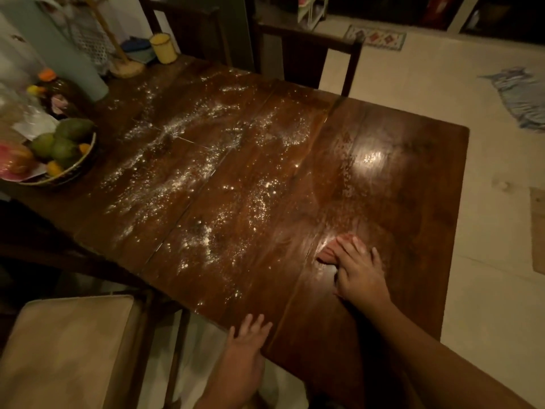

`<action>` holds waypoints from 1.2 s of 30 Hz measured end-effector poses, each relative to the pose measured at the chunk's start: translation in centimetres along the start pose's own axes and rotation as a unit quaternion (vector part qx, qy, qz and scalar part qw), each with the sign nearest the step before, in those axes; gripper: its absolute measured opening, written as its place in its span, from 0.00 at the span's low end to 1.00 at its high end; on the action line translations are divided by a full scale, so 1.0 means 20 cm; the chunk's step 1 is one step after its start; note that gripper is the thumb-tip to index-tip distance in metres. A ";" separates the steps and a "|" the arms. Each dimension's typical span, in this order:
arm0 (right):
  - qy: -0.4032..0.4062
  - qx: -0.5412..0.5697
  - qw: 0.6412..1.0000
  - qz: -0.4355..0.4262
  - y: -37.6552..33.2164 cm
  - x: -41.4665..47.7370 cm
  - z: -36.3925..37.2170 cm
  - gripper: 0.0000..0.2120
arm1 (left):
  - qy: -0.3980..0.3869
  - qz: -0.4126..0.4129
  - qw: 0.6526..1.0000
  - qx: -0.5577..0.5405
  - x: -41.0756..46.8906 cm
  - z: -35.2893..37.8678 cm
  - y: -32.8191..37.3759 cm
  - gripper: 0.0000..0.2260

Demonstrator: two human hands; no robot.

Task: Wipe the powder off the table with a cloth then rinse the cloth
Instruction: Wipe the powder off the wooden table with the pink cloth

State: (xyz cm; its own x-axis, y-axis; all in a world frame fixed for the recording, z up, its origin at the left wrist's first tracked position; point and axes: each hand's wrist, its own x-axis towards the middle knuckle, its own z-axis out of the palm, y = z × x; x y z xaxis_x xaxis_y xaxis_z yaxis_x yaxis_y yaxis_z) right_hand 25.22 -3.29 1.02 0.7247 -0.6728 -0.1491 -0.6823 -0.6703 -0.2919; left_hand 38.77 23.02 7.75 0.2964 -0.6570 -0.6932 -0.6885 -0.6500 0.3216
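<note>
1. The cloth (324,256) is a small pinkish wad on the near right part of the bench (413,178). Most of it is hidden under the right hand (358,273), and it is blurred, so its fold cannot be made out.
2. The right hand lies flat on top of the cloth and presses it to the wood. Its fingers are stretched out over the cloth, not wrapped round it.
3. Around that hand and up the right leaf the wood looks glossy and nearly bare, with only a faint streak of specks, so I judge that part wiped.
4. The powder (177,178) covers the middle and left boards in thick white trails and scattered spots, reaching the near edge. That larger share is left to do.
5. The left hand (246,340) rests on the near edge of the bench with its fingers spread and slack, holding nothing.
6. A fruit bowl (85,160) sits at the left edge just beside the powder, and a yellow mug (163,48) stands at the far end.
7. No sink or water is in view, so the rinse is judged not yet begun. Overall the task looks to be in its early part.
</note>
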 end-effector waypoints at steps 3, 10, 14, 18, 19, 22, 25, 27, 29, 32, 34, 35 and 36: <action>0.012 0.014 1.000 0.017 -0.21 0.10 0.04 0.27 | 0.049 0.047 0.997 -0.045 0.03 0.04 0.05 0.30; -0.168 0.174 0.921 -0.305 -0.08 0.02 0.05 0.25 | 0.139 0.017 0.980 -0.137 0.18 -0.09 0.24 0.27; -0.116 0.349 0.924 -0.105 0.03 0.14 -0.04 0.19 | 0.205 0.084 0.966 -0.134 0.35 -0.14 0.47 0.25; -0.006 0.239 0.970 -0.044 0.22 0.27 -0.06 0.19 | 0.152 -0.036 0.987 -0.031 0.54 -0.05 0.75 0.27; 0.017 0.216 0.976 -0.037 0.25 0.28 -0.06 0.20 | 0.147 -0.068 0.987 -0.002 0.57 -0.04 0.80 0.27; 0.054 0.104 0.992 -0.050 0.25 0.24 -0.06 0.24 | 0.160 -0.077 0.983 0.053 0.67 -0.10 0.82 0.31; 0.043 0.036 0.998 -0.023 0.21 0.23 -0.07 0.25 | 0.194 0.040 0.980 0.032 0.85 -0.29 0.70 0.29; 0.038 0.026 0.999 -0.018 0.21 0.24 -0.07 0.25 | 0.175 0.136 0.975 0.024 1.02 -0.49 0.61 0.25; 0.043 0.019 0.999 -0.022 0.21 0.24 -0.07 0.25 | 0.163 0.170 0.971 0.033 1.21 -0.72 0.54 0.27; 0.050 0.023 0.998 -0.022 0.21 0.24 -0.07 0.25 | 0.289 0.023 0.957 0.019 1.50 -0.95 0.48 0.31; 0.061 0.028 0.998 -0.020 0.21 0.24 -0.07 0.25 | 0.340 -0.137 0.927 -0.071 1.57 -0.99 0.45 0.30; 0.062 0.029 0.997 -0.020 0.21 0.24 -0.07 0.25 | 0.332 -0.176 0.921 -0.098 1.57 -0.97 0.45 0.28; 0.063 0.028 0.997 -0.019 0.21 0.24 -0.07 0.25 | 0.328 -0.179 0.924 -0.082 1.55 -0.94 0.45 0.26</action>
State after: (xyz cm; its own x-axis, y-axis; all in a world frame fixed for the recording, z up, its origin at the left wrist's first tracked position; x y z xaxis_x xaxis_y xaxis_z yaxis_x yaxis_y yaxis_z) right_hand 25.71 -9.80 0.45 0.7291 -0.6842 -0.0178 -0.6462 -0.6795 -0.3475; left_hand 54.23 -10.41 1.21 0.8602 -0.4443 -0.2502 -0.3758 -0.8840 0.2780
